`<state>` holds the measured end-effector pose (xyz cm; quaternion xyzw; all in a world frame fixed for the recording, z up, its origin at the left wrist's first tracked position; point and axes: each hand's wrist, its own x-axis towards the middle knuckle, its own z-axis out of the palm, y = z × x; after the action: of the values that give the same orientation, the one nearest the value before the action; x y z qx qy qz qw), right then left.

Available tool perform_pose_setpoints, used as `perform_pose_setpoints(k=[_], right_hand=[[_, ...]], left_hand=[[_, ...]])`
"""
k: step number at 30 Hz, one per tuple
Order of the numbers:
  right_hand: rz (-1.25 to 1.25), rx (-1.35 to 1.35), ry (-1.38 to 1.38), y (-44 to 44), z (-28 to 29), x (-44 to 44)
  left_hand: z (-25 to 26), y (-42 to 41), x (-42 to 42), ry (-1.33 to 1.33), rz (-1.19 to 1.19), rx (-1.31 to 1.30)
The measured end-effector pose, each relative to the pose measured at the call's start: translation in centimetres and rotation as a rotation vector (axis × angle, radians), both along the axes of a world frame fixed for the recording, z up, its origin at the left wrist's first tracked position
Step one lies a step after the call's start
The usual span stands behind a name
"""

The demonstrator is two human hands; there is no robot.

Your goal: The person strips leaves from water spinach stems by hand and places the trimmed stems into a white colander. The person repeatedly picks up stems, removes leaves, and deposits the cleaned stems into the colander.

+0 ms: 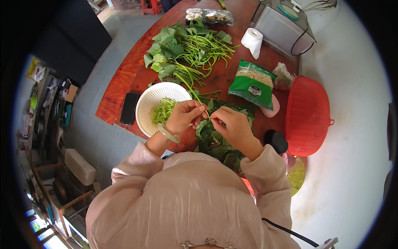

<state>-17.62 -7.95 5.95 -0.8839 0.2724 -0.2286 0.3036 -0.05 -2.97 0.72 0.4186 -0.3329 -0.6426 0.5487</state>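
Note:
My left hand point(184, 116), with a pale bangle at the wrist, pinches a long green leaf stalk point(190, 89) near its lower end. My right hand point(229, 124) pinches the end of the same stalk with thumb and forefinger. Just left of my hands is a white slotted plastic basket point(143, 102) holding cut green stem pieces point(163, 110). Beneath and beside my right hand lies a heap of loose dark green leaves point(211, 140). Farther up the table is a large pile of leafy green stems point(186, 49).
Left of the basket lies a black phone point(129, 109). To the right are a green noodle-like food bag point(253, 85), a red mesh basket point(307, 116) and a black object point(275, 141). A toilet paper roll point(252, 40) and packaged mushrooms point(217, 17) stand farther back.

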Motion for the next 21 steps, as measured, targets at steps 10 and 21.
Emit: perform_pose_setpoints(k=[10, 21], right_hand=[[0.059, 0.235, -0.104, -0.5, 0.4, 0.7], [0.160, 0.177, -0.005, -1.4, 0.7, 1.0]], left_hand=[[1.1, 0.7, 0.7, 0.044, 0.012, -0.028], [0.7, 0.7, 1.4, -0.099, -0.167, -0.011]])
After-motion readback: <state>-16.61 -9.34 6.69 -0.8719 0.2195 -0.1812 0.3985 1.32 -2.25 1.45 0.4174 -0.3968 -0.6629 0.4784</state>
